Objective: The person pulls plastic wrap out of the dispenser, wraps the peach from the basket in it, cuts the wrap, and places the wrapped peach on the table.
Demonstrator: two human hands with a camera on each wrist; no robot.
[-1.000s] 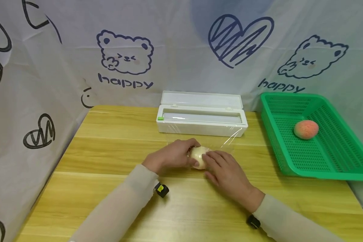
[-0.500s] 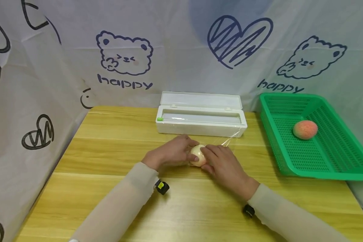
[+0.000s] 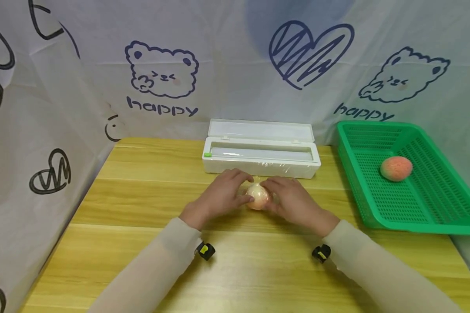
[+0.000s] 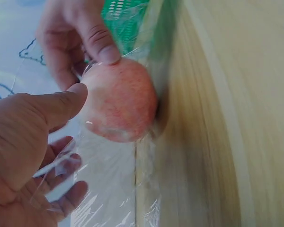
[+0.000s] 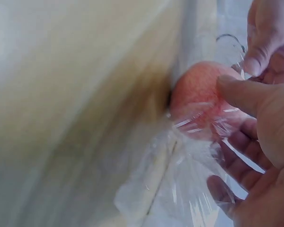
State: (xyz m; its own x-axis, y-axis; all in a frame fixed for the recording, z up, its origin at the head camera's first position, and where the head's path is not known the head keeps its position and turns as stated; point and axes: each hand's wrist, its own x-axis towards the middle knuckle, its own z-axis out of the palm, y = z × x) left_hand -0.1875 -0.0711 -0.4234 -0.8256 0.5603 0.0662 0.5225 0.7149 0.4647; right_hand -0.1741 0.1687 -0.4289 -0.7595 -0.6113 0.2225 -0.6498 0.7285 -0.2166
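While the left hand [image 3: 219,198] curves in from one side, its thumb is pressed against the pink fruit [image 3: 258,199] and its lower fingers are spread apart under clear film [image 4: 102,184]. The fruit is in the middle of the table [image 3: 141,208], in front of a white box [image 3: 260,168] with its lid up; whether it rests on the wood or is slightly raised, I cannot tell. It looks light and probably firm enough to keep its round shape, but the film seems slippery, flimsy and easily torn or creased, so the fruit's two sides offer the surest hold. The right hand [image 3: 295,202] pinches the opposite side, thumb on top, fingers bent beneath. Farther right, a green basket [image 3: 407,202] holds another fruit [image 3: 396,168].
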